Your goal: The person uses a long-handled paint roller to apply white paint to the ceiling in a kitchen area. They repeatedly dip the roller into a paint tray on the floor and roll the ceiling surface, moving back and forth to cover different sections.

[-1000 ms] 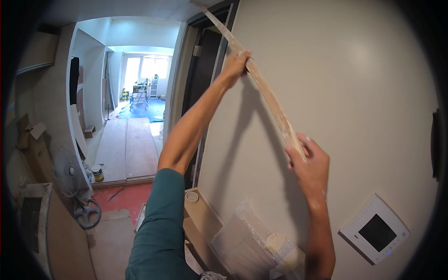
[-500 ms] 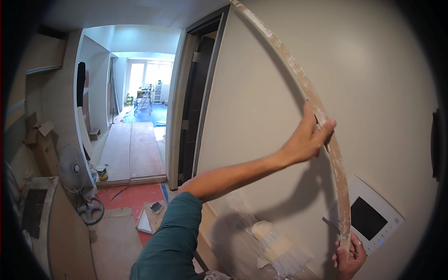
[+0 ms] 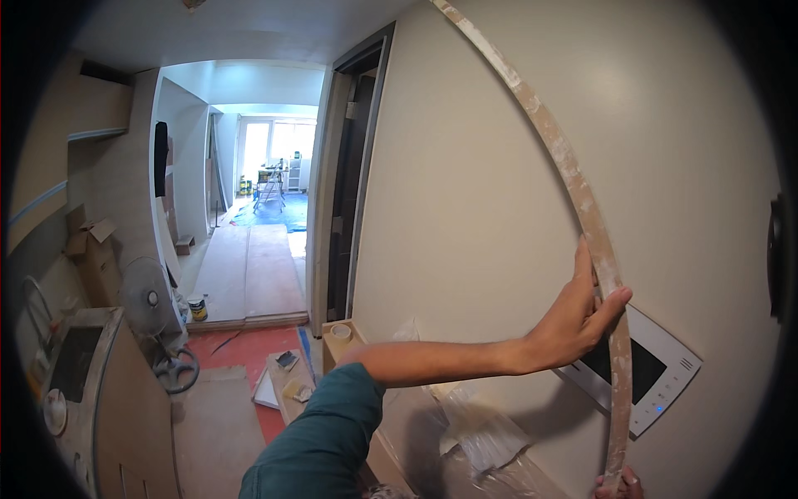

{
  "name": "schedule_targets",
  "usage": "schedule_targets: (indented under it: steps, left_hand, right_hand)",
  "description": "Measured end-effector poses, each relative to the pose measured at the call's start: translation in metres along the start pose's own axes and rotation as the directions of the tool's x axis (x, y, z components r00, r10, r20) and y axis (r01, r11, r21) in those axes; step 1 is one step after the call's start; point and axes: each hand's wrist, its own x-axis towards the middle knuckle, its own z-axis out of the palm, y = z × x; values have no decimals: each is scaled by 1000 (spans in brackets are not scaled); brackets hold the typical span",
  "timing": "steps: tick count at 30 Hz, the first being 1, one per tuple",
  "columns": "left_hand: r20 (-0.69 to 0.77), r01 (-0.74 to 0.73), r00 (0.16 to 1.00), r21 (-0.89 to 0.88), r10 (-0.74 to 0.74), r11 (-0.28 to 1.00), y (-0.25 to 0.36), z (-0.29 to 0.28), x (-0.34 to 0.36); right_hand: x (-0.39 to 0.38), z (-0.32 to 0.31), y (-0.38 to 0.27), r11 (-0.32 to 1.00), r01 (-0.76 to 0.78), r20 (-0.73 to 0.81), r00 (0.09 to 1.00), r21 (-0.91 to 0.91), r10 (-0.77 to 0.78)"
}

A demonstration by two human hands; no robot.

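Observation:
A long, thin wooden strip [image 3: 555,141], tan with white smears, stands upright along the cream wall [image 3: 465,208], its top reaching the upper edge of the picture. Its bend may come from the lens. My left hand [image 3: 582,320] grips it below the middle, thumb over the front and fingers at the left edge. Down at the strip's lower end, my right hand [image 3: 625,484] is closed around it, partly cut off by the picture's lower edge. Behind the strip, a white wall intercom [image 3: 675,366] with a dark screen is partly covered.
Below my left arm, clear plastic sheeting [image 3: 490,432] lies against the wall. A tape roll [image 3: 341,333] rests on a ledge. To the left are a fan [image 3: 152,298], a cardboard box [image 3: 96,258] and a cabinet [image 3: 133,399]. Beside the dark door [image 3: 353,191], a passage leads to a stepladder [image 3: 269,185].
Both hands and the strip have moved downward, and the left hand is now level with the intercom. The strip's shadow is narrower, so it sits closer to the wall.

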Motion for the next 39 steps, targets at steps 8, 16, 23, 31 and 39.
schedule_targets:
  steps: [8,16,23,31,39]
  left_hand:
    - [75,214,974,17,-215,977,24,-15,-21]
    - [-26,152,988,98,-150,983,21,-41,10]
    - [-275,173,955,221,-109,960,11,-145,67]
    - [-270,246,949,306,-164,920,9,-306,133]
    - [-293,234,945,298,-145,925,1,-456,179]
  right_hand:
    - [29,-6,-51,936,-191,94,981,294,171]
    - [81,-4,-53,912,-290,195,951,291,240]
    - [213,47,-125,196,-517,392,803,833,450]
    - [348,96,-205,208,-459,380,864,863,331]
    - [454,159,-278,258,-388,329,912,885,243]
